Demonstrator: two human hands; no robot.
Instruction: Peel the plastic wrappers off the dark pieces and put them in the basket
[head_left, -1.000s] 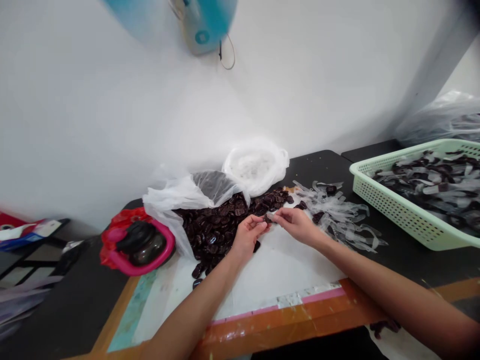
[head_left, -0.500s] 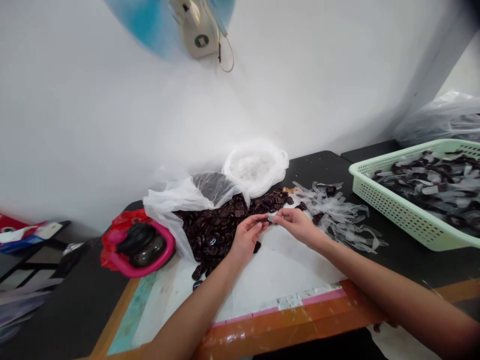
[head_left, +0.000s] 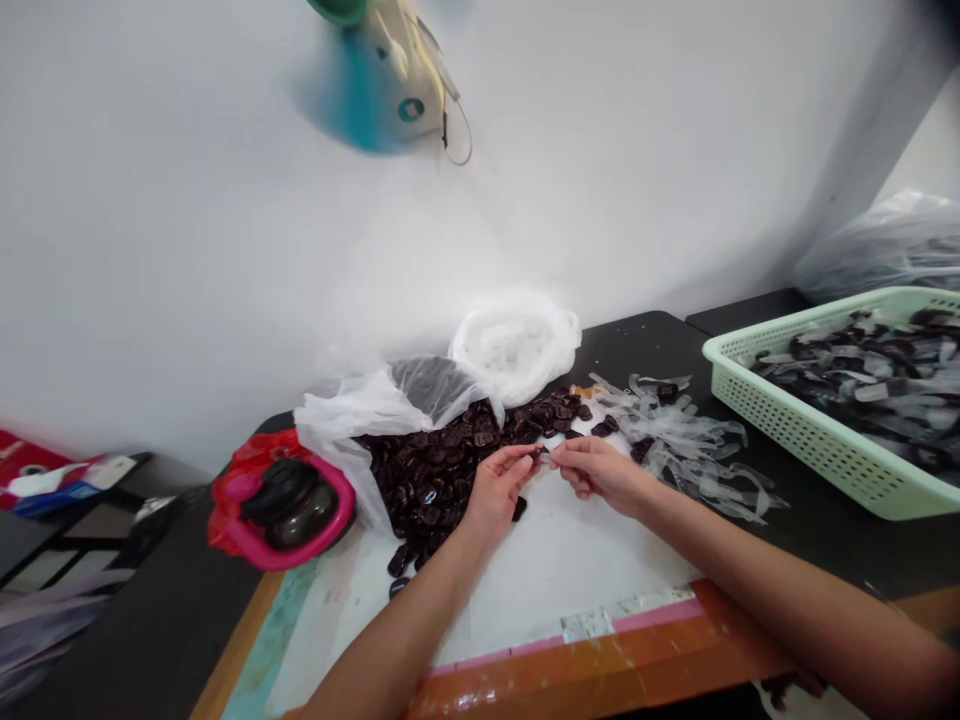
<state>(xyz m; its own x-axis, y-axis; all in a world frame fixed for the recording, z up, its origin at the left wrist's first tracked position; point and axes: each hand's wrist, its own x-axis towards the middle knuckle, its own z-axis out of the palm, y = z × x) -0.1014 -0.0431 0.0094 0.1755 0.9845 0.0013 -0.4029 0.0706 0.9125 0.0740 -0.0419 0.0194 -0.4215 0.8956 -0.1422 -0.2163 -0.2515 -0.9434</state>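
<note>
My left hand [head_left: 499, 490] and my right hand [head_left: 600, 475] meet above a white sheet [head_left: 562, 570], their fingertips pinching a small dark piece [head_left: 538, 453] from both sides. Its exact shape is hidden by my fingers. Just left of my left hand lies a large heap of glossy dark-brown flat pieces [head_left: 435, 480], some touching the bag beside them. Past my right hand, a tangle of clear plastic strips [head_left: 690, 450] with a few dark pieces among them rests on the black tabletop [head_left: 645, 350].
A pale green plastic basket [head_left: 817, 410] full of dark pieces and clear strips stands at right. White plastic bags [head_left: 516, 350] bunch behind the heap. A red bag with a pink-rimmed container [head_left: 285, 510] sits at left. Orange tape [head_left: 600, 650] runs along the near table edge.
The whole scene sits slightly lower in the view as my head has shifted. Both hands remain together on the small dark piece, with no clear change in grip.
</note>
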